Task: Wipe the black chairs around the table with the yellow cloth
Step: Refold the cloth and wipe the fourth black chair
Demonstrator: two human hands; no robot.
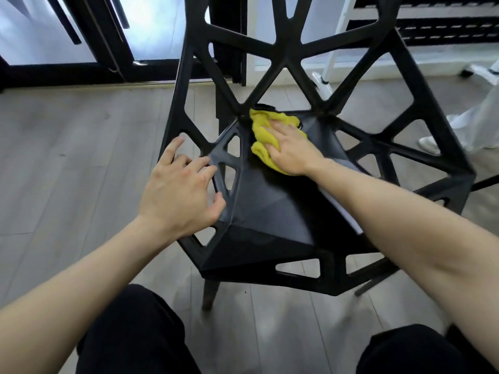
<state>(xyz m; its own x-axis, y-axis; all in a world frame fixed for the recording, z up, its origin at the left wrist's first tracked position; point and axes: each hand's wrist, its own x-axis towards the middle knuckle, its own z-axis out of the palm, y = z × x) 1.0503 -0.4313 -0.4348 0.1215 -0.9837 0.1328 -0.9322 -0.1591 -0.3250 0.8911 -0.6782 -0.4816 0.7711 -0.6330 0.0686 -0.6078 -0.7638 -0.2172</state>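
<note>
A black chair (270,211) with an angular, cut-out frame stands right in front of me, its backrest rising toward the top of the view. A crumpled yellow cloth (263,130) lies at the back of the seat, near where seat and backrest meet. My right hand (290,149) lies flat on the cloth with fingers straight, pressing it against the seat. My left hand (181,190) rests on the seat's left edge, fingers spread and loosely bent over the frame's openings, thumb against the seat panel.
Grey wood-look floor (67,157) surrounds the chair. Dark-framed glass doors (113,36) stand behind it at the left. At the right, a person in white clothing and white shoes (429,144) stands beside a white wheeled stand (334,49). My dark-trousered knees (135,333) fill the bottom.
</note>
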